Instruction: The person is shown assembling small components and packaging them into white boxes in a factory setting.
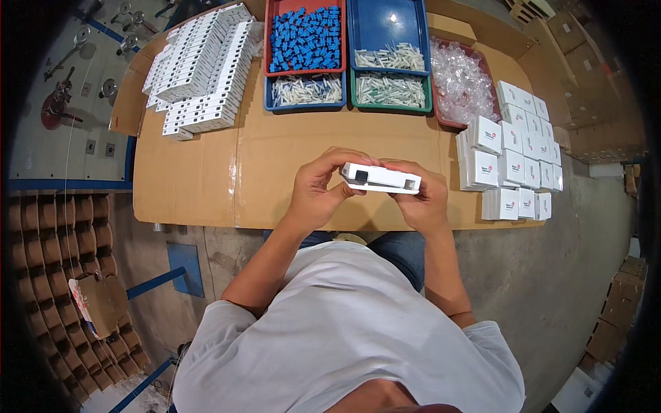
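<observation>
Both hands, left hand (318, 193) and right hand (421, 199), close on a white plastic housing (381, 178) held level for inspection above the desk (289, 165), parts trays (344, 65) at twelve o'clock.

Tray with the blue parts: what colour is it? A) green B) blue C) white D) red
D: the blue parts sit in the red tray at the far edge of the table, left of the blue tray.

Trays (348, 69) sit behind the held box (381, 178), stacked housings (200, 69) left, seemingly closed cartons (513, 162) right.
</observation>
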`<action>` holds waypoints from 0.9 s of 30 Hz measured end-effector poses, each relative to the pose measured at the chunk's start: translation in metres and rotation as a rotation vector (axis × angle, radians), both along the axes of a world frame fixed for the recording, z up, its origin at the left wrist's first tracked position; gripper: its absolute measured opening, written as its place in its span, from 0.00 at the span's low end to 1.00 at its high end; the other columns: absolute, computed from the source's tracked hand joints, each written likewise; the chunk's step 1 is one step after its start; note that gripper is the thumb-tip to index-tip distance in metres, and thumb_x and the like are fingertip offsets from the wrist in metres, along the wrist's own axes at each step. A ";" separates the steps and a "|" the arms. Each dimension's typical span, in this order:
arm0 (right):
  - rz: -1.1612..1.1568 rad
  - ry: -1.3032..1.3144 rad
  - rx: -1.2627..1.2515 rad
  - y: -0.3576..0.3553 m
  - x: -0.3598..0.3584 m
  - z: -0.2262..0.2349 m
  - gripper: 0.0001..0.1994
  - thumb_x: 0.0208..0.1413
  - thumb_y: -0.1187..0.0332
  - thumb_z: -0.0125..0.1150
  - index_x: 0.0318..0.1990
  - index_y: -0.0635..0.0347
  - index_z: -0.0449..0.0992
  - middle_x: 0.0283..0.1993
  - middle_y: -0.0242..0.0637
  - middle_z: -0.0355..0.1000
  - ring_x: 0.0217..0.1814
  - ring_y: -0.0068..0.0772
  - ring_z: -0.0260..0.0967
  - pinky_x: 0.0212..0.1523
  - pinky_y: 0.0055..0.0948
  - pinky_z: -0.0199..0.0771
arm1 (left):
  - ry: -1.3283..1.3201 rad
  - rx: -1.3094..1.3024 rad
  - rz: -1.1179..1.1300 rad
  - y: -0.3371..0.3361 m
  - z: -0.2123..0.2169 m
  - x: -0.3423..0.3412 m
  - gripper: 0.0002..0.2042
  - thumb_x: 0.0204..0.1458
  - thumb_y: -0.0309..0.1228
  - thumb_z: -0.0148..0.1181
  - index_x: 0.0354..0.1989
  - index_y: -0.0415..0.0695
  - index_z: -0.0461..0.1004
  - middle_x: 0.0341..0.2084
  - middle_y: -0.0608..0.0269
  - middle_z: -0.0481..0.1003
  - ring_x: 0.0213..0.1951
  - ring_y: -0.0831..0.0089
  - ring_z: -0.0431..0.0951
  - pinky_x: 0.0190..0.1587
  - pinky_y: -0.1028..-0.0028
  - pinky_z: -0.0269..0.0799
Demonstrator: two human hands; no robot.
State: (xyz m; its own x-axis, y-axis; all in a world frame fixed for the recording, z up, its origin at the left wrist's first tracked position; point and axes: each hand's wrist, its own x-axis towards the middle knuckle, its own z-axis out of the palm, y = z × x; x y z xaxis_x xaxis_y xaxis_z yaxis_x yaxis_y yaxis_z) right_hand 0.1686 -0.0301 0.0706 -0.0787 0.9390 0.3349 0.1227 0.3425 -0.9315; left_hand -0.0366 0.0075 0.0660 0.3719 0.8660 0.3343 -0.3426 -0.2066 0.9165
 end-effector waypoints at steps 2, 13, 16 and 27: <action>-0.011 -0.012 -0.026 -0.001 -0.001 0.001 0.19 0.48 0.85 0.64 0.51 0.67 0.79 0.50 0.45 0.81 0.52 0.35 0.80 0.53 0.29 0.79 | -0.003 -0.028 0.002 -0.001 0.000 -0.001 0.17 0.52 0.25 0.70 0.51 0.39 0.78 0.47 0.56 0.79 0.51 0.67 0.78 0.55 0.68 0.73; 0.007 0.016 -0.054 -0.002 -0.002 0.003 0.20 0.48 0.84 0.65 0.51 0.66 0.79 0.52 0.45 0.80 0.55 0.37 0.79 0.56 0.31 0.77 | 0.001 0.029 0.004 0.003 -0.008 -0.003 0.13 0.54 0.22 0.67 0.48 0.38 0.78 0.45 0.54 0.79 0.52 0.62 0.79 0.58 0.65 0.72; -0.009 0.035 -0.063 -0.001 -0.006 0.013 0.20 0.49 0.82 0.68 0.52 0.66 0.79 0.54 0.45 0.79 0.57 0.37 0.78 0.57 0.32 0.76 | 0.001 -0.003 -0.017 0.001 -0.005 -0.001 0.14 0.54 0.20 0.66 0.50 0.38 0.77 0.47 0.54 0.79 0.53 0.62 0.78 0.58 0.64 0.72; -0.028 0.108 -0.012 -0.003 -0.004 0.007 0.18 0.49 0.78 0.73 0.49 0.66 0.80 0.50 0.43 0.80 0.53 0.37 0.78 0.55 0.32 0.77 | 0.000 -0.042 -0.003 0.001 -0.008 0.001 0.19 0.55 0.21 0.66 0.56 0.37 0.73 0.50 0.55 0.76 0.55 0.64 0.76 0.61 0.66 0.69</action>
State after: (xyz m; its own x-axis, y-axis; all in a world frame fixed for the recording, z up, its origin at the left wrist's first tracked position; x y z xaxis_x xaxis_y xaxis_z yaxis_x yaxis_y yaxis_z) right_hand 0.1650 -0.0327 0.0773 -0.0167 0.9442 0.3289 0.0310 0.3293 -0.9437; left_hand -0.0353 0.0085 0.0579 0.3743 0.8782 0.2978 -0.3429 -0.1673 0.9243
